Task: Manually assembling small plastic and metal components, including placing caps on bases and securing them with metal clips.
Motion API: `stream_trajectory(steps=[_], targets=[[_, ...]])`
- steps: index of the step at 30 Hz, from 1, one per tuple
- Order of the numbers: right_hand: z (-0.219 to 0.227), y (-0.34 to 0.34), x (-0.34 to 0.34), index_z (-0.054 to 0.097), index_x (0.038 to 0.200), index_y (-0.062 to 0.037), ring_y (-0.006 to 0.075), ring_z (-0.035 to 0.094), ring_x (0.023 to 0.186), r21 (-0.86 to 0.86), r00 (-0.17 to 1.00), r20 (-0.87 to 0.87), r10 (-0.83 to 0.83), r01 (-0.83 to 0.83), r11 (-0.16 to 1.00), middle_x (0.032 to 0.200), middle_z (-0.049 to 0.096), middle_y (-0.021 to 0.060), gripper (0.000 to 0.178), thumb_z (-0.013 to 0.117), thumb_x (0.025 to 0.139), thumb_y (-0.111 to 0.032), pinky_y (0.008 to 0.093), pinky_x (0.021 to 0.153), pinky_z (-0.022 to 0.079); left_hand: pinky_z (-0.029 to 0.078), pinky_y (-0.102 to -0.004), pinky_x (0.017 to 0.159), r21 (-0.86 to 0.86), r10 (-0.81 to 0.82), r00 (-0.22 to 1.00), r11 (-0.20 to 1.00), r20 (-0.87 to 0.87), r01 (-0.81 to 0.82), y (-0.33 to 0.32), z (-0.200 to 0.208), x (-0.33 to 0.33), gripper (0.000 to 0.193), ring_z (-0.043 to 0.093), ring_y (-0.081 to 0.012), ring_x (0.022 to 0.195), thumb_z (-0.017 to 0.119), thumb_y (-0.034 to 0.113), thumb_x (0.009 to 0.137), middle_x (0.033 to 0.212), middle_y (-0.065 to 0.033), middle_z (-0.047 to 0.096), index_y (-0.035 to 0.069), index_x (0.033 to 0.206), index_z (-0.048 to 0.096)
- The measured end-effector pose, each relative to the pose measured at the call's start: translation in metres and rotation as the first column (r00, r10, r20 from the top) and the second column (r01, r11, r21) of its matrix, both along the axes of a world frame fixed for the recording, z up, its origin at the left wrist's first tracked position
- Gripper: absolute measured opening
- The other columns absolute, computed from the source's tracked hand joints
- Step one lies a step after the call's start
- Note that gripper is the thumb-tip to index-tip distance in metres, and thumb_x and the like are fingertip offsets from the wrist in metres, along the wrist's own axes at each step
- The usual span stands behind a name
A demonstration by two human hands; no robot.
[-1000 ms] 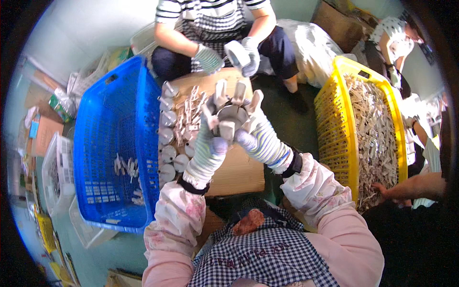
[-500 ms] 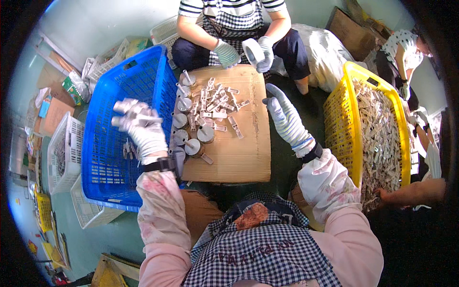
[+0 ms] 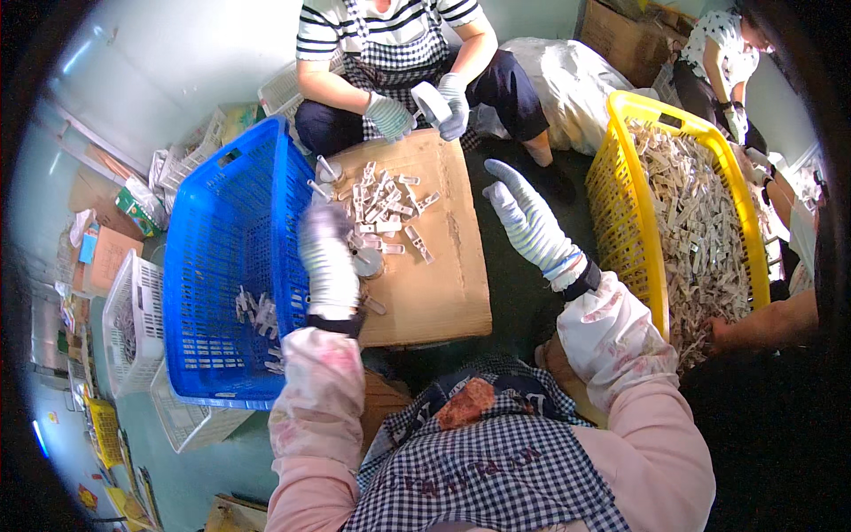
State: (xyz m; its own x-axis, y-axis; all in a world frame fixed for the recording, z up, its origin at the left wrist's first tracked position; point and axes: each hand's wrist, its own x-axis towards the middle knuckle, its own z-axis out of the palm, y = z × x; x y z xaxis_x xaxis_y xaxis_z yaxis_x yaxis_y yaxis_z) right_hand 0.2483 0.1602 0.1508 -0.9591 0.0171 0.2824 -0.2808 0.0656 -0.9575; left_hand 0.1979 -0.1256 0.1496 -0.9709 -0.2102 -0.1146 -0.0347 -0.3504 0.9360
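Observation:
My left hand point(image 3: 328, 266), in a striped knit glove, is over the left edge of a cardboard-topped surface point(image 3: 443, 293), beside the blue basket. Motion smears its fingers, so whether they hold anything is hidden. Under and around it stand round grey discs with upright pegs point(image 3: 326, 168), partly covered by the hand. A loose heap of small flat whitish plastic pieces point(image 3: 386, 202) lies right of them. Off the cardboard's right side, my right hand point(image 3: 530, 217) hovers in the same kind of glove, fingers stretched out, holding nothing.
On my left stands the blue basket point(image 3: 191, 293), with some pieces point(image 3: 257, 310) inside. A yellow basket point(image 3: 660, 275) full of similar pieces stands at right, where a bare forearm point(image 3: 767, 328) reaches in. Opposite, a person's gloved hands point(image 3: 390, 117) hold a white ring-shaped roll point(image 3: 431, 103).
My left hand has moved right, from over the blue basket to the discs at the cardboard's edge. My right hand stays nearly still. The whole view has shifted slightly.

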Motion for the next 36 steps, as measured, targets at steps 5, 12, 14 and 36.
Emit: stream_trajectory(steps=[5,12,14,36], targets=[[0.006,-0.004,0.006,0.037,0.142,-0.0001,0.0138,0.051,0.11,-0.019,0.999,-0.012,0.04,-0.04,0.999,0.13,0.051,0.0085,0.056,0.052,0.099,-0.034,0.029,0.099,0.04,0.042,-0.0475,0.098,-0.979,-0.569,0.797,0.106,-0.203,-0.174,0.112,-0.084,-0.003,0.055,0.049,-0.0397,0.117,0.066,0.033,0.083,0.13,-0.0222,0.049,0.002,0.127,0.05],[0.01,0.006,0.01,0.04,0.136,0.0035,0.0197,0.054,0.107,-0.065,0.997,0.031,0.068,-0.065,0.996,0.127,0.049,0.0165,0.056,0.058,0.095,-0.03,0.0321,0.095,0.044,0.003,-0.0577,0.115,-0.904,-0.475,0.876,-0.407,0.088,-0.13,0.147,-0.143,-0.047,0.076,0.021,-0.037,0.142,0.051,0.051,0.087,0.15,-0.02,0.032,0.003,0.144,0.035],[0.014,0.01,0.01,0.04,0.136,0.0038,0.0195,0.055,0.102,-0.057,0.998,0.026,0.058,-0.056,0.997,0.126,0.049,0.0158,0.057,0.06,0.095,-0.031,0.0322,0.089,0.047,-0.002,-0.057,0.115,-0.844,-0.418,0.904,-0.514,0.087,-0.157,0.135,-0.144,-0.064,0.075,0.02,-0.0326,0.144,0.031,0.06,0.093,0.152,-0.0147,0.032,0.006,0.146,0.035],[0.018,0.028,-0.015,0.051,0.125,0.0006,0.0185,0.057,0.103,-0.084,0.981,-0.068,-0.181,0.175,0.981,0.112,0.061,0.0133,0.038,0.055,0.098,-0.026,0.0302,0.093,0.044,0.048,-0.0409,0.087,-0.334,-0.385,0.913,0.85,0.135,0.408,0.097,-0.098,-0.046,0.043,0.061,-0.0272,0.1,0.05,0.04,0.096,0.109,-0.0098,0.064,0.005,0.119,0.056]])
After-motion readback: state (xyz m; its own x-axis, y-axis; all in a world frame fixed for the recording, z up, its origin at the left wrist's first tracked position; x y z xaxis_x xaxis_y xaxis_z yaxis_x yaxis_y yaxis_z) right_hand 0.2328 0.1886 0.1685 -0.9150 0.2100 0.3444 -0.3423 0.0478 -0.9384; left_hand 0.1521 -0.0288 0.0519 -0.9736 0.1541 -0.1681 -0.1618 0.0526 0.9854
